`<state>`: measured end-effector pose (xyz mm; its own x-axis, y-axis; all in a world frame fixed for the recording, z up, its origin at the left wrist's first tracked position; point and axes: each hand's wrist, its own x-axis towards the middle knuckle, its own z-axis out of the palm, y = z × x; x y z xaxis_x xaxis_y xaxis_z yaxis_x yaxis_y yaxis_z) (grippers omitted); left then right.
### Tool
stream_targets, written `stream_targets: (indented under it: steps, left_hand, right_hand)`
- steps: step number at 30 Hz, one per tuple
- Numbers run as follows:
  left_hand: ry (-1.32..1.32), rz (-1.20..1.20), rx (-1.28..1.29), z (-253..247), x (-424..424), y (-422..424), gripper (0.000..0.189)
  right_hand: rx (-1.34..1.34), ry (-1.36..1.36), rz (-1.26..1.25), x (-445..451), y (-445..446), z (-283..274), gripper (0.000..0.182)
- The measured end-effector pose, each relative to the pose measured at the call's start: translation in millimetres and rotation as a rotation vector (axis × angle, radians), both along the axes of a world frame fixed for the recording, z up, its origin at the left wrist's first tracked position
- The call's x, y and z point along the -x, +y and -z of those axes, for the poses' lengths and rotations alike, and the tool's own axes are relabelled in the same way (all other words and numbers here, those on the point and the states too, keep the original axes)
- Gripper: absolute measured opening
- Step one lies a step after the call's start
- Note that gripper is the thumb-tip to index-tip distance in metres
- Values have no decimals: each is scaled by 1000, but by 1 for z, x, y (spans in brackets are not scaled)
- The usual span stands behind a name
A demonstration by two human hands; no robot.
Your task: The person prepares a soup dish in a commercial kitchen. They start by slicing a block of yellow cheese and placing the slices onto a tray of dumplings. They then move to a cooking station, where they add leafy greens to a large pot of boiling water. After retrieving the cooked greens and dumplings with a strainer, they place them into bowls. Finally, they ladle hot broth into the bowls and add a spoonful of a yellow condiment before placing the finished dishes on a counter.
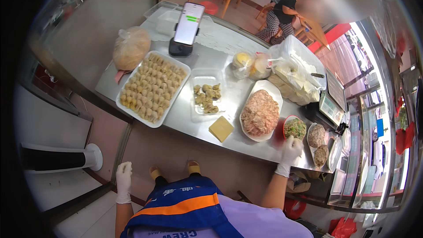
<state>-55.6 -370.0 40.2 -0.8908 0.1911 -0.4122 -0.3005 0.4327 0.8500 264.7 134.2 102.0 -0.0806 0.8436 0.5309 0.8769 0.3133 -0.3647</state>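
My left hand (124,180), in a white disposable glove, hangs off the table's front with its fingers curled in; nothing shows in it. My right hand (292,149), gloved too, is at the near rim of a red bowl (285,128) with green-flecked filling (295,128). Its fingers are bunched, and whether they grip something is hidden. Left of the bowl, a white tray (280,94) carries a large mound of minced meat (260,114). A stack of square yellow wrappers (221,129) lies near the front edge. Behind it, a clear plastic container (216,74) holds several wrapped dumplings (208,94).
A white tray (186,66) full of dumplings overhangs the metal table's (185,125) front edge. Behind stand a phone (189,23) on a holder and a bagged bundle (131,48). At right are a digital scale (331,109) and a meat tray (310,132). A person (284,13) sits beyond.
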Motion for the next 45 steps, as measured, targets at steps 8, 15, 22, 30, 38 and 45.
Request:
stream_targets:
  steps: [8,15,22,30,38,45]
  left_hand:
    - [20,-227,-116,22,74,-125,44]
    - [242,-61,-54,-66,164,-232,29]
    - [1103,313,-170,-22,276,-225,50]
    - [192,506,813,33,465,-344,52]
    - [274,636,210,4,699,-326,55]
    - [1037,233,-153,-70,846,-196,46]
  right_hand:
    - [618,115,-1346,303,-280,-27,28]
    - [1984,329,-1236,433,-518,40,28]
    - [2458,781,-1312,601,-623,43,50]
    - [2048,571,-1992,804,-689,-76,55]
    - [1253,-182,-1977,1051,-705,110,30]
    - [1881,533,-519,1103,-548,202,46]
